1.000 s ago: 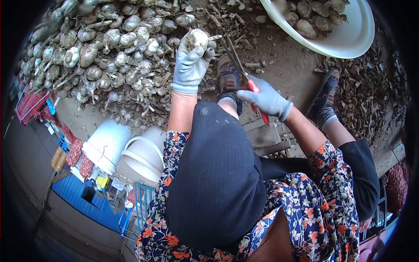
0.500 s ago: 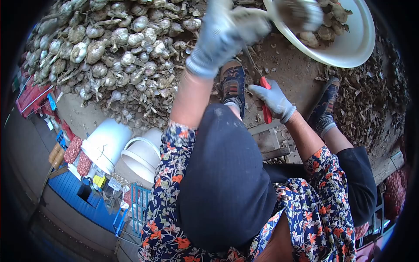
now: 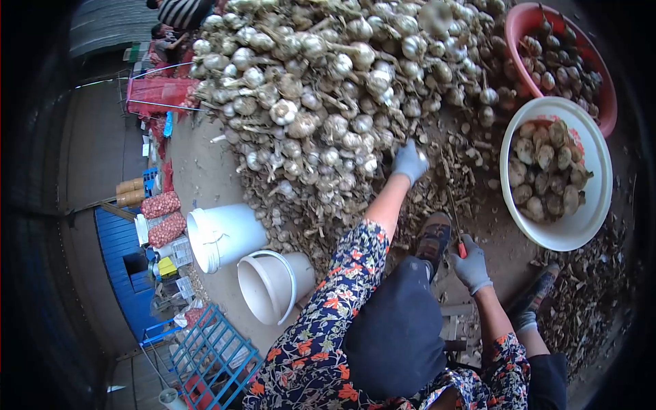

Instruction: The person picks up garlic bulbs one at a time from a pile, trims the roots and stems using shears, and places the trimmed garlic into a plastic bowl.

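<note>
My left hand (image 3: 410,164), in a grey glove, is at the lower edge of a big heap of garlic bulbs (image 3: 342,123). Its fingers are curled in close, and a small pale spot shows beside them; what they hold is too small to make out. My right hand (image 3: 471,266), gloved too, is closed round the red handle of a long thin-bladed tool (image 3: 464,247). The blade points up and away from me, over the ground between my shoes. To the right of the heap stands a white basin (image 3: 596,198) with trimmed-looking garlic bulbs (image 3: 547,167) in it.
Behind the white basin is a red basin (image 3: 521,41) of garlic. At left lie a white bucket (image 3: 229,236) and another bucket with a handle (image 3: 273,287). Dry garlic scraps (image 3: 588,301) litter the ground at right. A blue metal rack (image 3: 215,355) stands lower left. Another person (image 3: 183,12) is far back.
My left hand has gone from beside the white basin, where it was blurred, to the garlic heap. The view has shifted, bringing in the red basin. My right hand still grips the red-handled tool.
</note>
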`<state>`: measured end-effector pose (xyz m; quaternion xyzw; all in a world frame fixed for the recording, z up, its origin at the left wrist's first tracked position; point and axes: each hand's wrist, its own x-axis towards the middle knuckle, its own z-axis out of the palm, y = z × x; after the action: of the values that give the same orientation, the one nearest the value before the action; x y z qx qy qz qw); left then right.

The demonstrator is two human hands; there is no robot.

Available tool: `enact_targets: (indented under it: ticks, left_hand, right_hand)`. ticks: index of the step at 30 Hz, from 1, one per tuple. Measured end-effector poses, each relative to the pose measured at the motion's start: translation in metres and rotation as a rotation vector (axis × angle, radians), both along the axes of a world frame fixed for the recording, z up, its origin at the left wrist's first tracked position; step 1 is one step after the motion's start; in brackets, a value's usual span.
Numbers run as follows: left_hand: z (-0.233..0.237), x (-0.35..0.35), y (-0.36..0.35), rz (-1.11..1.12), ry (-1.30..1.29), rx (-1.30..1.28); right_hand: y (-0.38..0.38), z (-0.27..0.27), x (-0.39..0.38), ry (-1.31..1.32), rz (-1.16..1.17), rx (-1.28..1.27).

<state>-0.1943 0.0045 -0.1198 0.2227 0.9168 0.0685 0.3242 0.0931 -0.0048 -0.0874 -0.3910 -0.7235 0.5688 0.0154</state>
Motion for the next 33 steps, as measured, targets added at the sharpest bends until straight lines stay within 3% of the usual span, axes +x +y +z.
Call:
enact_targets:
  ticks: [2, 4, 6, 8, 9, 10, 11, 12, 14, 17, 19, 20, 22, 23, 24, 26, 33]
  left_hand:
    - [-0.022, 0.022, -0.029, 0.047, -0.116, 0.424]
    - [-0.031, 0.05, -0.04, 0.619, -0.661, 0.67]
    - [-0.014, 0.078, -0.046, 0.834, -0.867, 0.865]
    - [0.019, 0.093, -0.04, 1.093, -1.172, 1.029]
    - [0.024, 0.092, -0.037, 1.153, -1.592, 1.213]
    - [0.032, 0.1, -0.037, 0.71, -1.104, 1.325]
    - [0.083, 0.117, -0.051, 0.297, -0.657, 1.268]
    - [0.099, 0.123, -0.062, 0.203, -0.585, 1.29]
    - [0.081, 0.122, -0.068, 0.35, -0.873, 1.337]
    - [0.048, 0.112, -0.068, 0.536, -1.235, 1.329]
    - [0.035, 0.104, -0.068, 0.576, -1.374, 1.339]
    - [0.028, 0.099, -0.068, 0.564, -1.426, 1.341]
    - [0.025, 0.084, -0.066, 0.525, -1.39, 1.304]
    - [0.069, 0.089, -0.049, 0.631, -1.089, 1.134]
    - [0.071, 0.079, -0.048, 0.581, -1.1, 1.138]
    - [0.091, 0.071, -0.041, 0.616, -1.084, 1.12]
    - [0.099, 0.058, -0.052, 0.383, -0.869, 1.035]
  right_hand:
    - [0.012, 0.009, -0.01, 0.026, 0.027, -0.001]
    - [0.019, 0.024, -0.026, 0.098, 0.025, 0.058]
    - [0.022, 0.041, -0.05, 0.404, -0.076, 0.068]
    - [0.024, 0.066, -0.078, 0.512, -0.097, 0.046]
    - [0.024, 0.076, -0.088, 0.576, -0.097, 0.037]
    - [0.027, 0.085, -0.098, 0.646, -0.098, 0.037]
    - [0.024, 0.089, -0.107, 0.63, -0.138, 0.065]
    - [0.016, 0.089, -0.112, 0.613, -0.178, 0.091]
    - [0.002, 0.075, -0.118, 0.518, -0.225, 0.22]
    - [0.013, 0.082, -0.116, 0.512, -0.122, 0.076]
    - [0.023, 0.09, -0.114, 0.561, -0.135, -0.279]
    - [0.026, 0.089, -0.11, 0.562, -0.134, -0.271]
    - [0.032, 0.081, -0.095, 0.556, -0.12, -0.566]
    - [0.037, 0.084, -0.083, 0.419, -0.095, -0.643]
    - [0.041, 0.086, -0.072, 0.419, -0.096, -0.64]
    - [0.046, 0.085, -0.05, 0.254, 0.035, -0.156]
    - [0.06, 0.064, -0.014, -0.054, 0.11, -0.001]
